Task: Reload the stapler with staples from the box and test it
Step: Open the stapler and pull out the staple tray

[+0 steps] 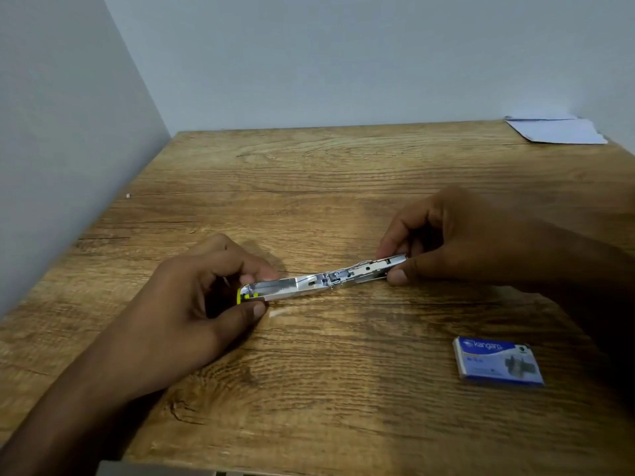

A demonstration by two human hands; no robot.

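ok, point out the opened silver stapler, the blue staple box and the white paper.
opened silver stapler (323, 281), head view, hinge.
blue staple box (498, 362), head view, top face.
white paper (556, 131), head view, sheet middle.

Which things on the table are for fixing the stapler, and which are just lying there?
For the job:
- stapler, opened out flat, held at each end by the left hand and right hand
- staple box, shut, near the right hand

Just lying there:
- white papers at the far right corner
- tiny white speck at the left
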